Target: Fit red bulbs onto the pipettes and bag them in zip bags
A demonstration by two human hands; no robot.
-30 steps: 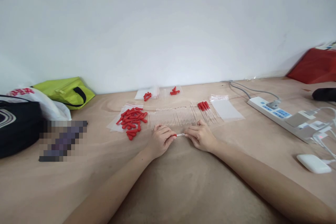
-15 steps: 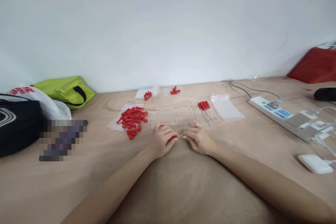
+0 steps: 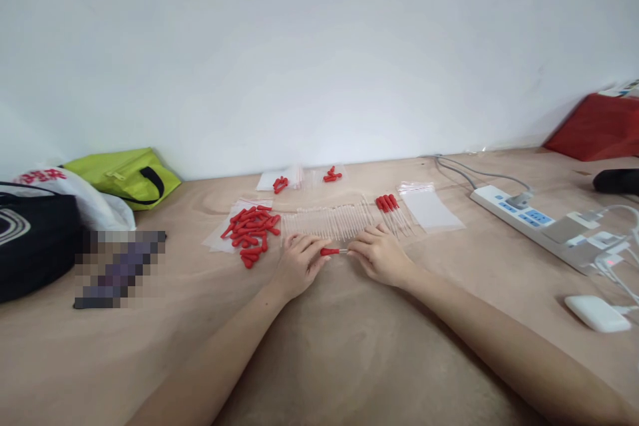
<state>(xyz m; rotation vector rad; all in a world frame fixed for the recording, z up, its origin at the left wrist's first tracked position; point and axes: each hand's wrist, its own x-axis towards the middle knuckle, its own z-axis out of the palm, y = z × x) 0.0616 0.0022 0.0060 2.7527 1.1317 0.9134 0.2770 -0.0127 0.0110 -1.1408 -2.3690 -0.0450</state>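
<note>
At the centre, a soft-looking red bulb (image 3: 329, 251) caps a thin tube (image 3: 343, 251), probably light and brittle, best held near its cap; the right hand (image 3: 377, 255) pinches the tube; whether the left hand (image 3: 302, 263) grips, I cannot tell.

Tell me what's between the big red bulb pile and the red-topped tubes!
A row of thin clear tubes lies there, in the head view.
</note>
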